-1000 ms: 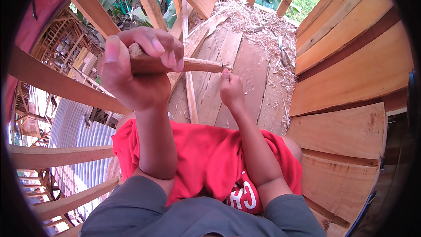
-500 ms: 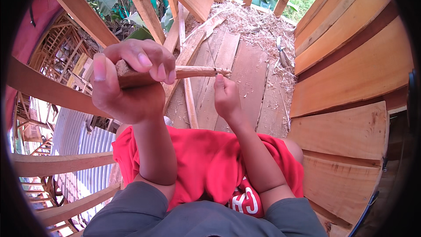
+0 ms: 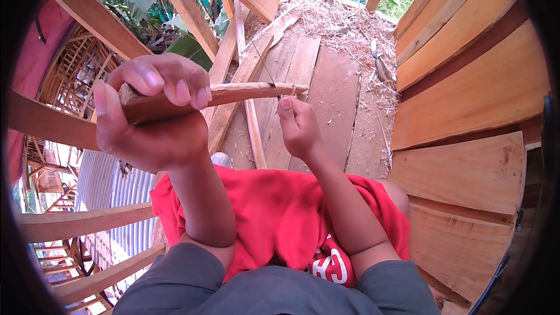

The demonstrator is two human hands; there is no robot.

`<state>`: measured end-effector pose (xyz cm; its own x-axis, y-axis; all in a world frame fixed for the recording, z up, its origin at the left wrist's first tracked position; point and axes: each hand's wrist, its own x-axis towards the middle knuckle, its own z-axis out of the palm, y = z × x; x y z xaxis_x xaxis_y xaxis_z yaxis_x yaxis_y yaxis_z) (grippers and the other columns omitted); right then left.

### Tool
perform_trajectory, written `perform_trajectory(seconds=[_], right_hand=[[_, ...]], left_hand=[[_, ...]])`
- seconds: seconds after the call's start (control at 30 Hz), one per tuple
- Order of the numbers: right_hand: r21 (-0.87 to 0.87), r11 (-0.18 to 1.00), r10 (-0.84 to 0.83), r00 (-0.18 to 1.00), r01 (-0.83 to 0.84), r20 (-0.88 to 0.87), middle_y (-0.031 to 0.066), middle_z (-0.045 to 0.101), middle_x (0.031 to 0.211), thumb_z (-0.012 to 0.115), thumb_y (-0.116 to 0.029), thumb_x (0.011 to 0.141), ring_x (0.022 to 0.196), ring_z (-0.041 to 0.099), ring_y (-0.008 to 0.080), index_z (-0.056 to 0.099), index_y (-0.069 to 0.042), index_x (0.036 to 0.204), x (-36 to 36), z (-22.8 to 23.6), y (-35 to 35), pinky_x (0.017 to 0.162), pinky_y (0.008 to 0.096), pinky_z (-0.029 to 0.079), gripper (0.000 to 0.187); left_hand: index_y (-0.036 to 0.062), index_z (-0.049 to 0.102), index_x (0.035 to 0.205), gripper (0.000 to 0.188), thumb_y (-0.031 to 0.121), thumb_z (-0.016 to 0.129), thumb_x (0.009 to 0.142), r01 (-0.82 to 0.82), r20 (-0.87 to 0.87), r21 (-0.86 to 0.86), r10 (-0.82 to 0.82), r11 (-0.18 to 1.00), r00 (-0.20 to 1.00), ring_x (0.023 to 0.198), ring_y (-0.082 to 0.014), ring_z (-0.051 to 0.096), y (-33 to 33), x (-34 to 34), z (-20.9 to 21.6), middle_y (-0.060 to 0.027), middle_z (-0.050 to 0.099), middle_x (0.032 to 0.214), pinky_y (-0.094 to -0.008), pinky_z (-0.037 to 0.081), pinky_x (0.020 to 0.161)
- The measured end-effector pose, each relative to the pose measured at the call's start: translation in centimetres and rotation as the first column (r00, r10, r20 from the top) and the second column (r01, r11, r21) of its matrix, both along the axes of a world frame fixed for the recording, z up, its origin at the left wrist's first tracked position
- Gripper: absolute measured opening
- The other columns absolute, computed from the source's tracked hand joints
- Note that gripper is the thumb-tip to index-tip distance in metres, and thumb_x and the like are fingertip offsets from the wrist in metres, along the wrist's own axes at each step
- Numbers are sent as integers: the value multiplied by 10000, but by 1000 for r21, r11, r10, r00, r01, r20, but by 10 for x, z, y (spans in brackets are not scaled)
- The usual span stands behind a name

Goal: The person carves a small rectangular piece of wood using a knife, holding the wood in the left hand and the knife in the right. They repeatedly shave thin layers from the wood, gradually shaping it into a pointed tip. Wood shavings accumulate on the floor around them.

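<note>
My left hand (image 3: 154, 108) is wrapped round the thick end of a carved wooden stick (image 3: 242, 92), raised in front of me. The stick narrows toward its tip on the right. My right hand (image 3: 300, 128) is closed just under that tip, thumb uppermost. From the right thumb a thin, dark, wire-like strip (image 3: 266, 69) slants up and left across the stick. What the right fingers grip is mostly hidden, and I cannot tell whether the strip is wire or a thin blade. A light wood curl (image 3: 293, 88) shows at the stick near the tip.
Wood shavings (image 3: 350, 23) cover the far part of the plank floor (image 3: 329, 93). A slim knife-like tool (image 3: 374, 49) lies among them at right. Loose timber pieces (image 3: 251, 70) lie ahead. Board walls (image 3: 472, 87) stand at right, slats (image 3: 87, 221) at left. Red cloth (image 3: 251, 198) covers my lap.
My left hand and the stick have shifted left and slightly lower. The right hand has moved a little left, and the strip now crosses the stick farther from its tip.
</note>
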<state>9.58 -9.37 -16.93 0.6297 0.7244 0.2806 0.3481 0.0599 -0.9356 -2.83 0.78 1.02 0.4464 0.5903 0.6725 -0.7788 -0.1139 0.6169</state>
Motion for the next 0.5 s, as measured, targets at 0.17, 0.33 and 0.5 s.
perform_trajectory(seconds=[0.17, 0.33, 0.5], right_hand=[[-359, 926, -193, 965, 119, -178, 208, 528, 577, 382, -354, 1020, 572, 551, 373, 536, 39, 722, 25, -16, 8, 588, 440, 414, 517], [-158, 987, -72, 965, 33, -252, -28, 360, 533, 392, -379, 1029, 514, 338, 96, 402, -62, 610, 24, -13, 0, 491, 318, 305, 525], [-17, 1000, 20, 993, -23, -118, -10, 337, 522, 384, -378, 1031, 513, 334, 100, 390, -34, 606, -3, 32, -2, 492, 321, 304, 547]], left_hand=[[95, 555, 800, 359, 390, 407, 939, -124, 2, -52, 124, 991, 992, 559, -175, 450, -3, 3, 3, -53, 495, 644, -321, 378, 541], [92, 548, 810, 345, 400, 436, 919, -129, 2, -64, 130, 990, 992, 560, -177, 459, -15, 12, 5, -51, 495, 651, -315, 379, 533], [96, 540, 797, 323, 380, 438, 913, -157, 5, -102, 158, 982, 987, 546, -180, 461, -12, 4, 1, -53, 493, 643, -317, 382, 537]])
